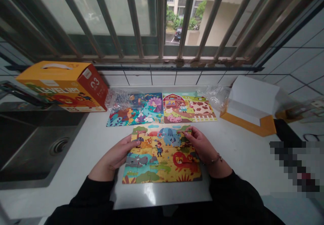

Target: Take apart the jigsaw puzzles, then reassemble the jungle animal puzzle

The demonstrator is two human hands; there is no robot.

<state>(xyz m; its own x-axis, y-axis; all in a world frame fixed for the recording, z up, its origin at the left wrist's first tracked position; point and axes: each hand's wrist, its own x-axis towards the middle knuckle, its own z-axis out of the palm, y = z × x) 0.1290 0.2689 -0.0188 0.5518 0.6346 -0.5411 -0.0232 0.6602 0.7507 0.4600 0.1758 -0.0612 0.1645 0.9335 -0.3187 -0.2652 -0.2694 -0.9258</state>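
Window bars [133, 19] are standing at twelve o'clock, over a white counter [238, 157]. An orange box [63, 86] is sitting at ten o'clock. The animal puzzle [163, 155] is sitting in the middle, with a farm puzzle [189, 108] resting at one o'clock from it. Holding both sides level and moving slowly should be helping it stay in one piece. The left hand [121, 152] is pinching the puzzle's left edge, thumb on top, other fingers mostly hiding. The right hand [199, 143] is pinching the top right edge, almost closed.
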